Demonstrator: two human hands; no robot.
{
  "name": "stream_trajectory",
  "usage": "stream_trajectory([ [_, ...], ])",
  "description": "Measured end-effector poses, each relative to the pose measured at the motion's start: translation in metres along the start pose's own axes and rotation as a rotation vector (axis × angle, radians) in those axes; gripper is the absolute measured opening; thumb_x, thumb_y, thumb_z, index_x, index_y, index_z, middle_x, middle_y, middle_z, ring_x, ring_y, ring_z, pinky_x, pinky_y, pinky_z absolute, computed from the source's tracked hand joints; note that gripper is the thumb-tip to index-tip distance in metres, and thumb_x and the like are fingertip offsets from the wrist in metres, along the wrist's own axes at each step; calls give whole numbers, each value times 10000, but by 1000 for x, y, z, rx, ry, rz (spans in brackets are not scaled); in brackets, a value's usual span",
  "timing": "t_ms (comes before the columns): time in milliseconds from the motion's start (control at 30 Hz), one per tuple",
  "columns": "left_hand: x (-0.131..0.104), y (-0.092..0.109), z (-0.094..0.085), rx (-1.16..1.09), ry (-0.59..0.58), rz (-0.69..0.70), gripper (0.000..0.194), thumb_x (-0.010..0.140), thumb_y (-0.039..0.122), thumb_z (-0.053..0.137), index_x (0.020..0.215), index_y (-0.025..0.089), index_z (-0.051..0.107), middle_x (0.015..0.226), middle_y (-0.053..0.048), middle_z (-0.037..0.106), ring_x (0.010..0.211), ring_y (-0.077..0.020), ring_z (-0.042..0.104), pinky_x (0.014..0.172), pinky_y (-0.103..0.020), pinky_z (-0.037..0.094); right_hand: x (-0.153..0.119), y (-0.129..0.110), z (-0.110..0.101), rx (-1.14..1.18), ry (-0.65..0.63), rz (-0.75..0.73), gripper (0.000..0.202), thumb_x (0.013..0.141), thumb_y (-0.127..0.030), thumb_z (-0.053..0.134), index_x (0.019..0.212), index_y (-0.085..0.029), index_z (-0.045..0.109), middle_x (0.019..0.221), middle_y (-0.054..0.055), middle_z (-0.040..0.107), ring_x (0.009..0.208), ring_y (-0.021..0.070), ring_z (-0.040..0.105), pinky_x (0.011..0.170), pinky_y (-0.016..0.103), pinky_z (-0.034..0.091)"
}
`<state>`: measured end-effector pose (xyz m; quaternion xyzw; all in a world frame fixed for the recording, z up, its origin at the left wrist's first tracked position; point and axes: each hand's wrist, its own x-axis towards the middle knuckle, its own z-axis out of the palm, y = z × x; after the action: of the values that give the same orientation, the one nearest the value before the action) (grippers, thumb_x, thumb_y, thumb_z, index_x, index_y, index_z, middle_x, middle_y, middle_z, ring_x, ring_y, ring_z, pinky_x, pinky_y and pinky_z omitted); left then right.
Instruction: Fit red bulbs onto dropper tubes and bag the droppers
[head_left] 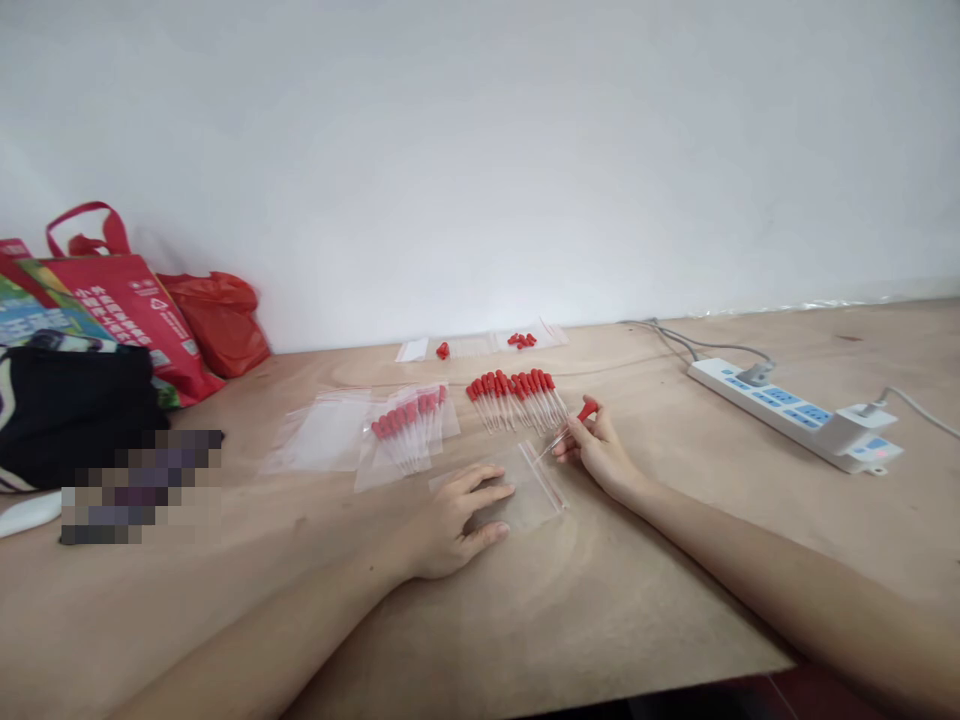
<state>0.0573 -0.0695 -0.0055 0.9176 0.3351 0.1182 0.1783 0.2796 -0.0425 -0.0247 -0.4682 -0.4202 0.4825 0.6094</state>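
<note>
My left hand [461, 520] lies with spread fingers on a clear zip bag [529, 495] on the table. Between the fingers of my right hand [592, 445] is a glass dropper with a red bulb [588, 408], its tip pointing left at the bag's zip end. Behind the hands lies a row of several red-bulbed droppers [514, 388]. Left of that row, several more droppers [405, 420] rest in or on clear bags, beside a stack of flat bags [322, 430].
Small red bulbs [522, 341] lie on bags by the wall. A white power strip [787, 410] with plugs and cables is at the right. Red bags [135, 310], a black cloth bag [82, 410] and a blurred-out object [142, 487] stand or lie on the left. The table's front edge [675, 690] shows below.
</note>
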Motion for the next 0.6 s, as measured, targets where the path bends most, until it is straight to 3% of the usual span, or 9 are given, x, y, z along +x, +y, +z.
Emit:
stream_trajectory([
  [167, 0, 3, -2, -34, 19, -5, 465, 808, 347, 476, 1257, 272, 383, 1305, -54, 398, 1201, -226, 350, 983, -411, 307, -6, -2, 6, 141, -114, 129, 244, 786, -383, 422, 945, -242, 302, 599, -52, 539, 489, 118, 574, 491, 271, 483],
  [300, -1, 3, -2, -54, 30, -24, 528, 805, 351, 479, 1298, 276, 305, 1326, -43, 373, 1216, -230, 326, 990, -410, 296, -8, -5, 7, 154, -203, 241, 105, 756, -252, 471, 809, -207, 393, 595, -27, 553, 506, 102, 579, 510, 241, 482],
  [433, -2, 3, -2, -54, 26, -20, 541, 811, 361, 469, 1308, 269, 279, 1339, -34, 356, 1221, -223, 318, 999, -395, 288, -7, -8, 4, 116, -181, 259, 177, 701, -173, 533, 802, -204, 390, 582, -30, 572, 476, 93, 570, 469, 212, 465],
  [600, -2, 6, -3, -42, 15, -46, 543, 814, 371, 460, 1311, 258, 272, 1340, -41, 352, 1223, -228, 313, 992, -402, 293, -10, -9, 3, -4, -251, 204, 295, 662, -259, 612, 793, -211, 352, 642, -29, 612, 394, 72, 524, 370, 186, 418],
])
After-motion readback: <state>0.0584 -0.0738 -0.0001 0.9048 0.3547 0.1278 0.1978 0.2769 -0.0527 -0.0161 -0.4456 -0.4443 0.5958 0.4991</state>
